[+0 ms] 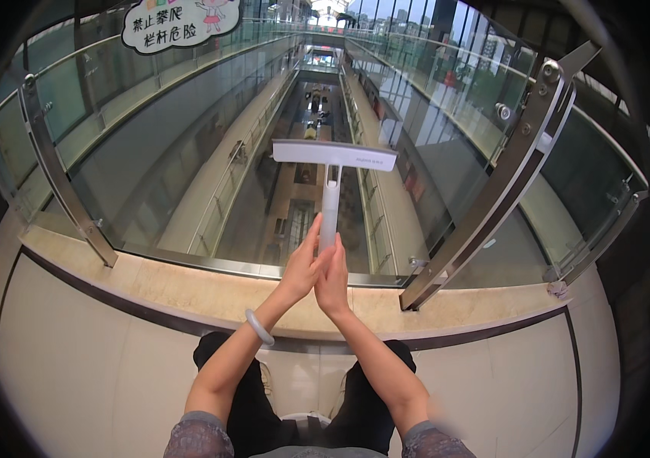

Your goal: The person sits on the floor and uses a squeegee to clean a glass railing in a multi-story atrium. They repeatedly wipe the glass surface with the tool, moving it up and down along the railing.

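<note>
A white window squeegee (331,204) stands upright in front of me, its wide blade head (332,155) at the top and its handle pointing down toward me. My left hand (302,265) and my right hand (332,281) press together around the lower handle, with the fingers pointing up and away. The palms hide the handle's end. Behind the squeegee is a glass railing panel (218,221); whether the blade touches the glass I cannot tell.
Metal posts stand at the left (65,172) and right (493,191) of the panel, on a beige stone ledge (164,286). A cloud-shaped sign (180,27) is at the upper left. Beyond the glass, a deep atrium drops to lower floors. Pale floor tiles (73,343) lie around me.
</note>
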Demonstrator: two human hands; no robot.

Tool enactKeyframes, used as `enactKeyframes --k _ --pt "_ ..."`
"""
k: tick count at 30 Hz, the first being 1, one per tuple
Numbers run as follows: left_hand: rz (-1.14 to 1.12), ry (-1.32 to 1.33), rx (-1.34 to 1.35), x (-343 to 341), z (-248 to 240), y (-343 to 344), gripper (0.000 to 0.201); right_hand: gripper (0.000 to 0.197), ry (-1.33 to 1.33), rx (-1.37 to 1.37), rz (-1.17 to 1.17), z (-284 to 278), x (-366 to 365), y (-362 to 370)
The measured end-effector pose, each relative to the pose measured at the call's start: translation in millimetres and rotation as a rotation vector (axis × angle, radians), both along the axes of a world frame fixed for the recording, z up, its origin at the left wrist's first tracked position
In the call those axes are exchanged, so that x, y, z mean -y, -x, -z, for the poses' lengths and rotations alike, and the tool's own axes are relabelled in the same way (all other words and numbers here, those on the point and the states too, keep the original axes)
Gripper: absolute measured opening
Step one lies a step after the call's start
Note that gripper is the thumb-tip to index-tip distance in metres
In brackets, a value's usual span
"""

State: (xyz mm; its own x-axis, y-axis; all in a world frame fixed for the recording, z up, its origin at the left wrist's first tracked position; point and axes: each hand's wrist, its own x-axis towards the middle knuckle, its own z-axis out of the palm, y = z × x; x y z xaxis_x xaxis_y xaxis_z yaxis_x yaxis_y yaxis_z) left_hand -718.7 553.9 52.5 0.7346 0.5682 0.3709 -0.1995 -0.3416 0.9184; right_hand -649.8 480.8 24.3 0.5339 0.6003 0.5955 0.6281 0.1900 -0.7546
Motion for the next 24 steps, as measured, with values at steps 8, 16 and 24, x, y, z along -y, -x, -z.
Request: enactKeyframes --k 8,16,24 --pt "-0.571 -0.509 -0.069 -49 6 12 0.058 0.062 -0.121 0.333 0.198 -62 -15 -3" --pt "-0.507 -0.325 -0.022 -56 9 12 0.058 0.056 -0.272 0.299 0.258 -265 -40 -16" --pt "-0.403 -0.120 0.080 -61 18 5 0.056 0.056 -0.051 0.206 0.218 -76 -1 -9"
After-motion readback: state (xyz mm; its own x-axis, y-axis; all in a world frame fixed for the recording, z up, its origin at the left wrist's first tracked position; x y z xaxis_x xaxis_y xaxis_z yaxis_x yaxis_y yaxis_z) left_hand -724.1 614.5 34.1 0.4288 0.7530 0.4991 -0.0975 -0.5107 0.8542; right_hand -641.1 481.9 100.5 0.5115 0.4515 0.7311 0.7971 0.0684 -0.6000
